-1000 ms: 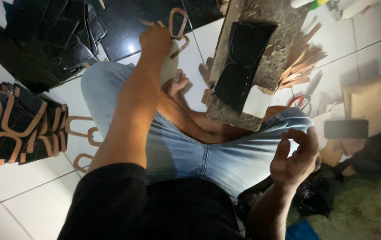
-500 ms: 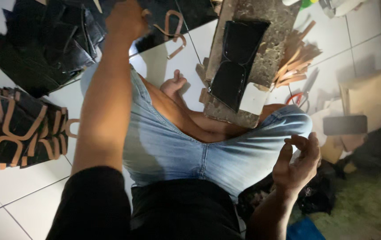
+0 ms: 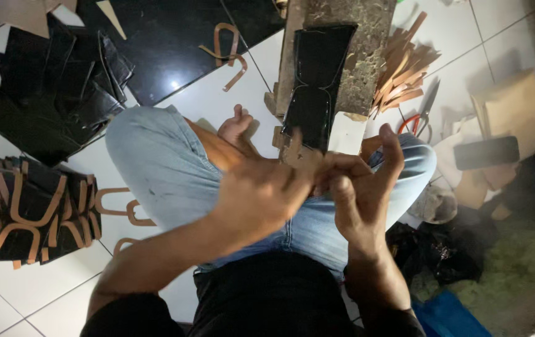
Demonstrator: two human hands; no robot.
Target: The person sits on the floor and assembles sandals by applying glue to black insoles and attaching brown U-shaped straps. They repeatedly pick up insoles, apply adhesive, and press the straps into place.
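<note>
A person sits cross-legged on a tiled floor [image 3: 230, 100], and both hands now meet over the lap, just in front of the stone work block [image 3: 367, 56] that stands ahead of the knees. Half a second ago the left hand [image 3: 261, 200] was stretched far out to the left of that block, over the loose black sheets; it has since swung back and closes with the right hand [image 3: 358, 187] on a small tan leather piece [image 3: 298, 156], its notched edge showing between the fingertips. The left hand's fingers curl around the piece from the near side, though motion blur hides exactly how tight the hold is; the right hand, which hung open and idle by the right knee a moment earlier, has come up and pinches the same piece with thumb and fingers. The reach appears to be over, then, and handwork on the piece has begun. On the block lies a black leather panel [image 3: 317, 81], untouched. Right of the block sit a heap of tan strips [image 3: 404, 68] and red-handled scissors [image 3: 420, 115]; far left of it, a fanned stack of black-and-tan cut pieces [image 3: 37, 209] and a pile of black sheets [image 3: 55, 87]. A bare foot [image 3: 235, 125] rests just left of the block.
</note>
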